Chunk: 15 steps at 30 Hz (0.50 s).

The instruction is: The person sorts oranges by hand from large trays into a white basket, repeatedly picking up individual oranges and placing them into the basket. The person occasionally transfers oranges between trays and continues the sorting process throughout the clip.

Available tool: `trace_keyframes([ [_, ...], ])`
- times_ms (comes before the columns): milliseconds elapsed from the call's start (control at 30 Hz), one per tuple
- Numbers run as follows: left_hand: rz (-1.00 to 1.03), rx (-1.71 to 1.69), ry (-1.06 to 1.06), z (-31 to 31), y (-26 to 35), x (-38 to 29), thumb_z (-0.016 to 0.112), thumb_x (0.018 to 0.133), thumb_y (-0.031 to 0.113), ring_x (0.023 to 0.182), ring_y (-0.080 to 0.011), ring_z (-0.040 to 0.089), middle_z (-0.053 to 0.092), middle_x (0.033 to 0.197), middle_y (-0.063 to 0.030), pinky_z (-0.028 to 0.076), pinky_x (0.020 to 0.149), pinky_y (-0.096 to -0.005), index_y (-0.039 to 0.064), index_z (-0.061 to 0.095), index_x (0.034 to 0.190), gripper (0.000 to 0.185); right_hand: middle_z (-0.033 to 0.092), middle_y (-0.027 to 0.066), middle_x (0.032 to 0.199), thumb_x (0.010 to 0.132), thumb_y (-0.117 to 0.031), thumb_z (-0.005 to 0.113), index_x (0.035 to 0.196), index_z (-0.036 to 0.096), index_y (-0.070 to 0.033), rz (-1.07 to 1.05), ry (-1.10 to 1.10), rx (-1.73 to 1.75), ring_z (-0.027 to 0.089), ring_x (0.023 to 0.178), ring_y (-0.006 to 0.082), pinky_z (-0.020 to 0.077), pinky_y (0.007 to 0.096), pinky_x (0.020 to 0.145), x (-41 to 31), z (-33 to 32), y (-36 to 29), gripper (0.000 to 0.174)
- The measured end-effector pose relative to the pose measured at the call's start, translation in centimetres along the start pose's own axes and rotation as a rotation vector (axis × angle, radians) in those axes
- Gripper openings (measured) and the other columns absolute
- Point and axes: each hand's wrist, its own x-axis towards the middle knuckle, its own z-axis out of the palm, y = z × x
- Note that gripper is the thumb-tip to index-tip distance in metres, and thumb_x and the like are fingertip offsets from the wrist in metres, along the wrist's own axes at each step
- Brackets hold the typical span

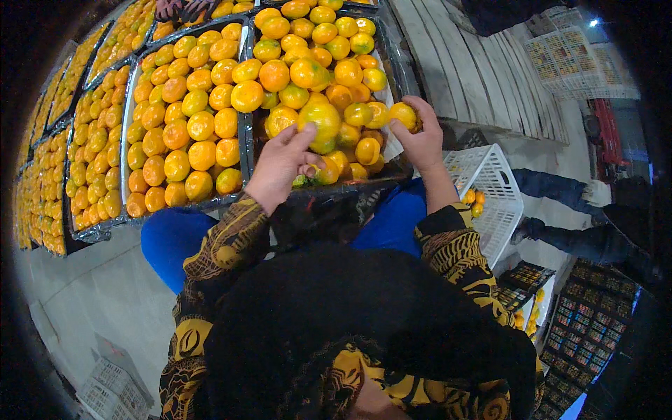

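My right hand (420,131) holds an orange-yellow mandarin (403,116) between thumb and fingers at the right edge of a black crate (391,58) heaped with loose mandarins. At the crate's near left side is my left hand (291,163), its thumb and fingertips against a larger-looking, blurred yellow-green mandarin (319,123); whether they grip it is unclear. White paper lining (391,144) shows along the crate's right side. Directly left, touching this crate, stands another crate (126,131) with mandarins laid in neat rows.
More crates of mandarins (97,142) extend left. A co-worker's gloved hands (186,8) are at the top. Wooden slats (472,73) lie at upper right. A white plastic basket (485,194) with some mandarins stands by my right arm; beyond it are a person's legs (556,194).
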Motion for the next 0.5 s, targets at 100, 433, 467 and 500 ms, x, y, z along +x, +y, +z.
trace_keyframes([
  [100, 0.103, 0.392, 0.006, 3.4, -1.1, 1.0, 0.065, 0.093, 0.030, 0.069, -0.0096, 0.063, 0.066, 0.097, -0.0051, 0.045, 0.057, -0.0222, 0.002, 0.056, 0.126, 0.044, 0.062, 0.0109, 0.119, 0.077, -0.019, 0.074, 0.117, 0.064, -0.007, 0.237, -0.003, 0.143, 0.062, 0.106, 0.0239, 0.0493, 0.0348, 0.093, -0.4, -0.3, -0.2, 0.043],
  [433, 0.261, 0.830, -0.155, 6.9, -6.3, 5.2, 0.069, 0.088, 0.027, 0.087, -0.0279, 0.067, 0.065, 0.113, -0.0222, 0.054, 0.074, -0.0367, -0.009, 0.042, 0.137, 0.067, 0.063, 0.0076, 0.112, 0.086, -0.010, 0.066, 0.122, 0.061, -0.001, 0.485, 0.096, 0.518, 0.061, 0.099, 0.0156, 0.0479, 0.0288, 0.090, -1.5, -2.0, 1.0, 0.037],
  [467, 0.406, 1.097, -0.162, 6.8, -6.2, 5.6, 0.064, 0.088, 0.025, 0.096, -0.0350, 0.065, 0.060, 0.124, -0.0210, 0.052, 0.081, -0.0417, -0.004, 0.046, 0.136, 0.058, 0.063, 0.0077, 0.112, 0.086, -0.010, 0.066, 0.122, 0.061, -0.001, 0.488, 0.101, 0.482, 0.061, 0.100, 0.0154, 0.0480, 0.0287, 0.090, -1.6, -2.1, 1.1, 0.037],
  [500, 0.364, 1.160, -0.206, 6.5, -6.0, 5.8, 0.063, 0.088, 0.024, 0.101, -0.0353, 0.063, 0.059, 0.126, -0.0194, 0.051, 0.085, -0.0427, -0.001, 0.048, 0.135, 0.055, 0.064, 0.0077, 0.112, 0.086, -0.009, 0.066, 0.122, 0.061, -0.001, 0.504, 0.107, 0.450, 0.060, 0.100, 0.0153, 0.0480, 0.0286, 0.090, -1.6, -2.2, 1.3, 0.038],
])
